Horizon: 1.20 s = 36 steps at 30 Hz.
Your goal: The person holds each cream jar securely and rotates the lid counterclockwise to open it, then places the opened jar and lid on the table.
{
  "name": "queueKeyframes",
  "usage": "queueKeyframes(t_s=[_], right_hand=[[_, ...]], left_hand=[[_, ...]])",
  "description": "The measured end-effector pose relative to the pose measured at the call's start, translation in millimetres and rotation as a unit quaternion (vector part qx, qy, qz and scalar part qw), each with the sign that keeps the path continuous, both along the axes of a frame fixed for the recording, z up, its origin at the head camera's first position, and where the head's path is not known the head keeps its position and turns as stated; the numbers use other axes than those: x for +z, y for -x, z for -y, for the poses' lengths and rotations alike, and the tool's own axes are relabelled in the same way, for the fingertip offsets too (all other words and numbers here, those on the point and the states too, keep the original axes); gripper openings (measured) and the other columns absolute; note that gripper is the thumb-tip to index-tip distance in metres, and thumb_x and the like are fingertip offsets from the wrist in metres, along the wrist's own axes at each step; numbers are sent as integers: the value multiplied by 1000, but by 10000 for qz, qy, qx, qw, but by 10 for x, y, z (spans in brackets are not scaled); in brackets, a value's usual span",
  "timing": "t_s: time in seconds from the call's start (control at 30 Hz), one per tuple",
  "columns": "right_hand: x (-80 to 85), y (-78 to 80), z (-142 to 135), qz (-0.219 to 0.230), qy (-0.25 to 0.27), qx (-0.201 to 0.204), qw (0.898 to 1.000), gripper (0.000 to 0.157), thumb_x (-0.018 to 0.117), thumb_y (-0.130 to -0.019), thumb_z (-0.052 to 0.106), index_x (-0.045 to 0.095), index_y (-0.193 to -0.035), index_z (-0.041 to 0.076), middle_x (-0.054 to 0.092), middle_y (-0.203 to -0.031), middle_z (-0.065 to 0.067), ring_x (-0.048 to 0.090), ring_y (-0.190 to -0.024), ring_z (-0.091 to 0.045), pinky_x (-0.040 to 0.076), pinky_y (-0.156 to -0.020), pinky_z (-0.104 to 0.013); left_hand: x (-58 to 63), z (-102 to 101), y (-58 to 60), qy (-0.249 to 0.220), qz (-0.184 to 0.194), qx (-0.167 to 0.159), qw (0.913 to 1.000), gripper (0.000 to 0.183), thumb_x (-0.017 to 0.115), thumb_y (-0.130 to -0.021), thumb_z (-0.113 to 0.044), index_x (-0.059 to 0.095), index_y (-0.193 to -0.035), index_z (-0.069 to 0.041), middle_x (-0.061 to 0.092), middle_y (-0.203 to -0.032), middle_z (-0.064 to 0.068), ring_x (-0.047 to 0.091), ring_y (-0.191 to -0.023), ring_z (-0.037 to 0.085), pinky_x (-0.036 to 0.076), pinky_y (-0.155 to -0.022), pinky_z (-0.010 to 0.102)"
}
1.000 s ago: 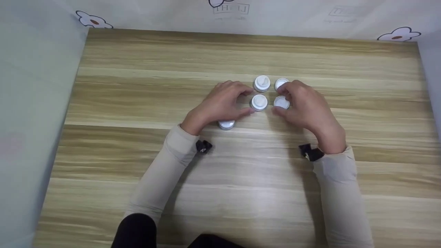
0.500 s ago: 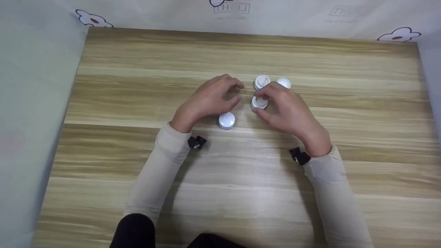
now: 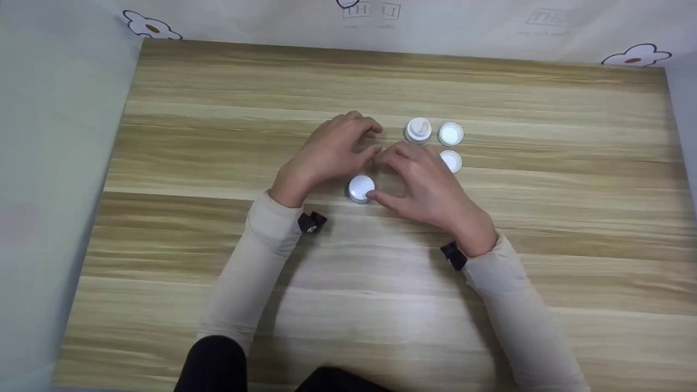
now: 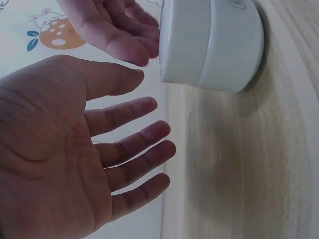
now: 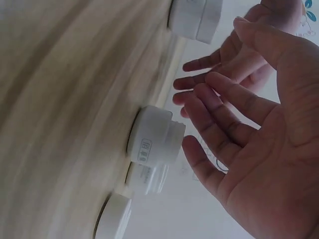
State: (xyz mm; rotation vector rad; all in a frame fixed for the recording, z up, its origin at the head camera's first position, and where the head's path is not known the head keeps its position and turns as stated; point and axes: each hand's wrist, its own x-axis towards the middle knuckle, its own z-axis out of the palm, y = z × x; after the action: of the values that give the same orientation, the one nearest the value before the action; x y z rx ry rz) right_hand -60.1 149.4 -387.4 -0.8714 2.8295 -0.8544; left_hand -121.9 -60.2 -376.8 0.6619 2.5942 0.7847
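A white capped jar [image 3: 361,188] stands on the table between both hands. My left hand [image 3: 332,147] hovers just beyond it, fingers spread and holding nothing; the left wrist view shows its palm [image 4: 55,144] apart from the jar. My right hand [image 3: 427,188] reaches in from the right, its thumb tip overlapping the capped jar's edge in the head view. Its fingers are relaxed and grip nothing. An uncapped white jar [image 5: 152,134] stands below the right fingers, hidden by that hand in the head view. Farther back is a second uncapped jar [image 3: 419,129], with white content on top.
Two white lids [image 3: 451,134] lie inside-up to the right of the uncapped jars, the nearer lid [image 3: 451,161] partly behind the right hand. The wooden table [image 3: 218,136] meets a patterned wall covering [image 3: 463,27] at the back.
My right hand has moved left from the lids, across the nearer uncapped jar, to the capped jar. My left hand has drawn back leftward from that uncapped jar.
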Motion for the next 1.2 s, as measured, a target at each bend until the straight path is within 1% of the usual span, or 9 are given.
queueKeyframes(t_s=[0.2,0.37,0.6,0.73,0.77,0.83,1.03,1.13,1.2], right_hand=[[42,6,-41,-177,41,-15,9998,52,82,-90,46,72,-124,8,71,-124,-11,63,-125,-31,30,-128,-48],[160,61,-219,-223,675,-358,9968,48,80,-94,39,72,-127,6,72,-124,-10,65,-123,-27,43,-119,-43],[275,101,-411,-143,2082,-866,9742,31,60,-109,23,71,-131,3,73,-124,-12,67,-118,-18,49,-109,-30],[303,90,-379,480,2904,-849,9519,41,42,-114,25,69,-133,0,71,-125,-18,68,-116,-21,53,-107,-29],[311,86,-360,768,3170,-874,9412,44,39,-115,26,68,-134,0,70,-126,-18,68,-116,-23,54,-105,-29],[321,80,-323,1378,3851,-879,9083,48,37,-115,32,67,-135,-1,69,-127,-19,67,-116,-24,56,-105,-32],[364,88,-341,2639,5516,-675,7884,58,42,-111,48,63,-136,0,69,-123,-13,66,-111,-25,59,-97,-36],[405,97,-378,2981,5950,-688,7432,57,38,-112,46,65,-134,0,70,-121,-12,68,-107,-25,60,-91,-36],[423,105,-395,3173,6133,-773,7192,57,34,-112,43,66,-132,0,71,-119,-12,69,-105,-25,61,-88,-36]], left_hand=[[6,-16,2,-53,-51,50,10000,44,63,-105,-34,64,-143,-12,66,-138,9,60,-131,27,45,-115,44],[25,-28,9,-113,-55,64,9999,44,63,-106,-35,63,-144,-12,66,-139,9,59,-132,26,45,-115,44],[15,-61,-5,-149,161,-121,9997,43,67,-103,-30,64,-141,-9,68,-135,10,62,-127,26,47,-113,42],[-36,-140,-24,-152,198,-282,9993,50,74,-98,-31,64,-141,-8,70,-130,10,64,-122,26,49,-110,42],[-50,-163,-33,-168,177,-317,9992,52,75,-97,-32,64,-141,-8,71,-129,10,65,-121,26,49,-109,42],[-78,-214,-53,-202,130,-368,9990,54,77,-96,-33,64,-141,-7,71,-129,10,65,-120,25,50,-108,42],[-141,-346,-115,-330,-59,-522,9981,48,78,-95,-35,69,-135,-10,75,-126,5,67,-119,23,53,-104,42],[-168,-394,-130,-361,-133,-553,9977,44,78,-96,-34,71,-133,-12,77,-123,2,67,-118,21,53,-103,42],[-181,-417,-139,-374,-167,-550,9976,43,77,-96,-35,72,-132,-12,77,-120,1,67,-116,21,52,-102,42]])
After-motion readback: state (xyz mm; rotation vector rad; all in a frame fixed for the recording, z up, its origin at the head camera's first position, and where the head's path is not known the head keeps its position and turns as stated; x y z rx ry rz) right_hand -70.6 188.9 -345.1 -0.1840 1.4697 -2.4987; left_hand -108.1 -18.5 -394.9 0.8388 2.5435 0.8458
